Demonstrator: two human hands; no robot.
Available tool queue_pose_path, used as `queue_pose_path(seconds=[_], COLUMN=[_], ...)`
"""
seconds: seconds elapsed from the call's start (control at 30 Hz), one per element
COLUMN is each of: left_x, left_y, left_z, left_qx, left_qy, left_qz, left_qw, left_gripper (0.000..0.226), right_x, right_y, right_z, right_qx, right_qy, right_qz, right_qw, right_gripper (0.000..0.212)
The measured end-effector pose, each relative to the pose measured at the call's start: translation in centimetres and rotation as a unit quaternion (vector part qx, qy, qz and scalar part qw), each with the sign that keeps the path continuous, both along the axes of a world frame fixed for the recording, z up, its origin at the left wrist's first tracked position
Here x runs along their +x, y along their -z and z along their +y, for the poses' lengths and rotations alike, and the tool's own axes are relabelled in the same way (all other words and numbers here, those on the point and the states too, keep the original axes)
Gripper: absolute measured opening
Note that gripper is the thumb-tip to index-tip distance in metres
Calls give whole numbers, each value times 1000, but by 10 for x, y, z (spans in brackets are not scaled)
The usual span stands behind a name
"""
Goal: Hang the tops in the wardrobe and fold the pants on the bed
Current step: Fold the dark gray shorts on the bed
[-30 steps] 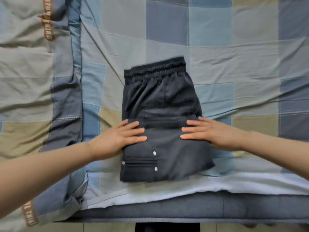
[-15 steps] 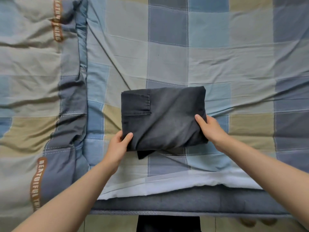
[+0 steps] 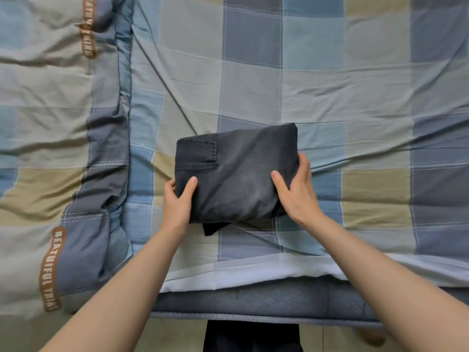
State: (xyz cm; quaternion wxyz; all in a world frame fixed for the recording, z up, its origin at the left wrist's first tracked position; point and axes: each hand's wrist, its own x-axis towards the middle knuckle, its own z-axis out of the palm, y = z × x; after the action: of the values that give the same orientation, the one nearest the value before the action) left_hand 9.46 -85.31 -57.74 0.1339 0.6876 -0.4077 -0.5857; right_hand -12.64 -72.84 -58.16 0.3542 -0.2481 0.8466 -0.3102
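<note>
A pair of dark grey pants (image 3: 236, 174) lies folded into a compact rectangle on the checked bed sheet (image 3: 330, 92), a back pocket facing up at its left. My left hand (image 3: 177, 201) grips the bundle's near-left corner, thumb on top and fingers underneath. My right hand (image 3: 297, 191) grips the right side, thumb on top and fingers wrapped round the edge. A small flap of dark cloth sticks out below the near edge. No tops and no wardrobe are in view.
A puffy checked duvet (image 3: 55, 148) with brown lettered labels covers the left of the bed. The mattress's near edge (image 3: 253, 301) runs across the bottom, with floor below it.
The pants went from a longer fold under my flat hands to a shorter bundle. Both hands now grip its sides, and my right thumb has slid further onto the top.
</note>
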Motion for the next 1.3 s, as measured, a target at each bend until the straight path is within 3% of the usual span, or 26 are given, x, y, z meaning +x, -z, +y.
queue_pose_path(seconds=[0.13, 0.27, 0.5, 0.8, 1.07, 1.3], left_x=[-7, 5, 19, 3, 2, 22], left_y=[3, -5, -55, -236, -385, -467], left_z=[5, 24, 74, 105, 109, 125], left_qx=[20, 123, 22, -162, -257, -276], left_qy=[0, 7, 36, 78, 80, 235], left_qz=[-51, -44, -20, 20, 98, 145], left_qw=[999, 991, 999, 983, 958, 921], left_gripper=[54, 46, 37, 24, 11, 7], right_x=[-4, -12, -1, 19, 52, 128], right_y=[6, 7, -54, -235, -392, -471], right_z=[2, 12, 60, 115, 143, 208], right_qx=[7, 25, -45, -105, -154, -143], right_qy=[5, 3, -16, 27, 114, 277], right_qz=[-60, -66, -59, 28, 150, 205], right_qw=[998, 998, 997, 994, 970, 928], right_gripper=[63, 50, 47, 46, 43, 37])
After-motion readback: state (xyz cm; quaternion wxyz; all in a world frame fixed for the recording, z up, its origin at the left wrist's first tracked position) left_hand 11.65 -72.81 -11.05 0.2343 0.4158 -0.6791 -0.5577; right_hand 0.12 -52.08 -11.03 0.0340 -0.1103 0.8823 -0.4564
